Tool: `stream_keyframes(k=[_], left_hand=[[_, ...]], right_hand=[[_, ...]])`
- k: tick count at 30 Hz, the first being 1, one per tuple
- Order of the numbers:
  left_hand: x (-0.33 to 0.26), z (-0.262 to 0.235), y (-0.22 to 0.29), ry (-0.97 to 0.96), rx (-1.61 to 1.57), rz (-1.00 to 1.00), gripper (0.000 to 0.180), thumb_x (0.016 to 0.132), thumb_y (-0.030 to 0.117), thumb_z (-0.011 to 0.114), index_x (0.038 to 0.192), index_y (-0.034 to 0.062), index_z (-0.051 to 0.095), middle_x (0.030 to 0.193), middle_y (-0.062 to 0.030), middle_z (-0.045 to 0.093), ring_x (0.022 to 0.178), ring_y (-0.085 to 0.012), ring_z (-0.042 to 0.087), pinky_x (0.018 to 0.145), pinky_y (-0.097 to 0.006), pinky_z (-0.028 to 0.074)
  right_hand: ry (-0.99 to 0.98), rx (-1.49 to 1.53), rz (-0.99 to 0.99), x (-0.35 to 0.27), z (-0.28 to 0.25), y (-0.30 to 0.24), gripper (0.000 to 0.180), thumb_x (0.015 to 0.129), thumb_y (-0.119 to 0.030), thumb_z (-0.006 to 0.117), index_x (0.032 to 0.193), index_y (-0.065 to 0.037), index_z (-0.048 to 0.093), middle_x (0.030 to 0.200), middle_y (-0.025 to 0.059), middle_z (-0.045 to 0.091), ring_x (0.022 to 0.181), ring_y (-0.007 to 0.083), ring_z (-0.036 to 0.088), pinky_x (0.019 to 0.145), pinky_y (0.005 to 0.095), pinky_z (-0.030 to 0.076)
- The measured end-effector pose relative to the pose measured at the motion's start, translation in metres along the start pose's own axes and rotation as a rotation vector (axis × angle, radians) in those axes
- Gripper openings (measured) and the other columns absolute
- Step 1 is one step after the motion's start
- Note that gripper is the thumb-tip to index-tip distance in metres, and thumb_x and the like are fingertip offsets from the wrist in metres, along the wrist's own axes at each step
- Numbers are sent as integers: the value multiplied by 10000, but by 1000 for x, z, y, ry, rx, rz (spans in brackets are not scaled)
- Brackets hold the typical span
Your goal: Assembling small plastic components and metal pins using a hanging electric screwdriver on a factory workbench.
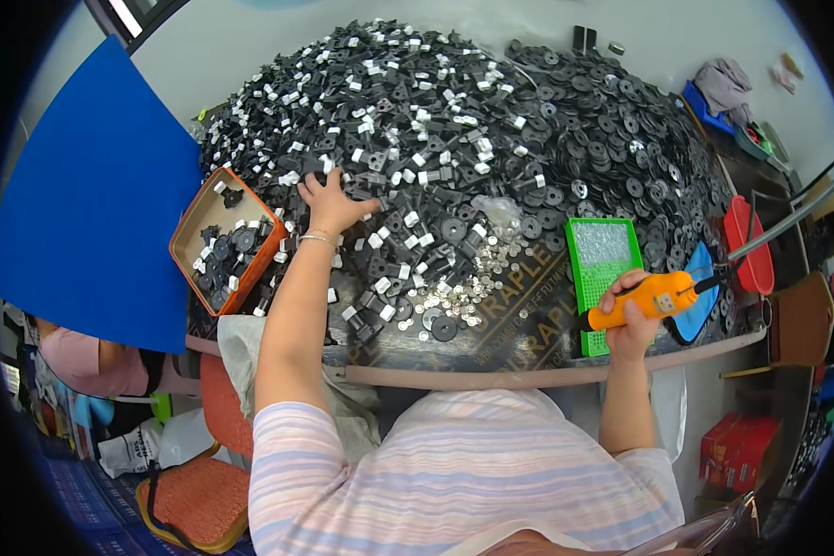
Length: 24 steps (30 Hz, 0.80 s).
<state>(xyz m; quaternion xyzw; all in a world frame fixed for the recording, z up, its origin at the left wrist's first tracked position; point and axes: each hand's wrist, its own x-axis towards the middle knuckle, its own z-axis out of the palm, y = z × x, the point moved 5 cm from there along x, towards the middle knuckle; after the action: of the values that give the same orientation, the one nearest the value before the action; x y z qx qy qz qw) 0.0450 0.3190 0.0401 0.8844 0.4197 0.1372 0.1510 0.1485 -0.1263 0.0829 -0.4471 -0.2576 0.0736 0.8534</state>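
My left hand (338, 206) reaches into a large heap of black plastic parts with white blocks (380, 111). Its fingers are spread over the near side of the heap, thumb pointing right, and nothing shows gripped in them. On the right, my right hand (632, 326) is wrapped round an orange electric screwdriver (663, 296), its dark tip pointing left. The tool hangs over the lower part of a green perforated tray (607, 274), whose far part is filled with small silvery pieces. Small round metal pieces (477, 287) lie scattered between my hands.
An orange-rimmed box (273, 243) with several black-and-white parts stands left. Black discs (612, 120) are heaped back right. A blue tray (699, 301) and red basket (749, 246) lie at the right. A blue panel (102, 204) rises left, with another person's pink sleeve (83, 361) below.
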Motion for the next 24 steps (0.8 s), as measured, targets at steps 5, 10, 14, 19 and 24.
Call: stream_keyframes(k=[5, 10, 14, 19, 24], left_hand=[[6, 9, 13, -115, 133, 165, 734, 563, 435, 741, 1178, 97, 528, 1345, -290, 260, 1280, -508, 80, 1051, -561, 109], [-13, 2, 24, 96, 55, 226, 565, 592, 238, 739, 1082, 29, 549, 1238, -173, 409, 1170, -371, 350, 985, -454, 317], [-8, 10, 22, -22, -120, 347, 640, 585, 250, 770, 1153, 72, 536, 1228, -173, 417, 1156, -327, 388, 958, -372, 371], [4, 15, 22, -51, -75, 357, 577, 598, 266, 770, 1109, 76, 583, 1190, -179, 455, 1150, -330, 402, 954, -388, 378], [9, 8, 21, 36, -217, 366, 541, 552, 143, 760, 1065, 61, 608, 1092, -143, 513, 1030, -314, 499, 885, -364, 432]], right_hand=[[-7, -91, 27, -1, -6, 19, 272, 724, -60, 652, 929, 0, 484, 844, 96, 502, 646, 163, 543, 598, 274, 469], [30, -156, 35, 3, -11, 25, 264, 717, -12, 627, 937, -5, 483, 846, 91, 515, 646, 159, 552, 603, 275, 473], [24, -212, 17, 5, -12, 25, 275, 736, -86, 646, 948, -14, 486, 846, 89, 510, 644, 154, 539, 605, 276, 463], [44, -225, -14, 6, -17, 22, 304, 742, -94, 637, 988, -16, 477, 896, 93, 509, 695, 156, 540, 652, 284, 464], [93, -346, -140, 8, -11, 7, 488, 739, -127, 657, 1136, -19, 394, 1040, 107, 471, 841, 182, 523, 764, 315, 441]])
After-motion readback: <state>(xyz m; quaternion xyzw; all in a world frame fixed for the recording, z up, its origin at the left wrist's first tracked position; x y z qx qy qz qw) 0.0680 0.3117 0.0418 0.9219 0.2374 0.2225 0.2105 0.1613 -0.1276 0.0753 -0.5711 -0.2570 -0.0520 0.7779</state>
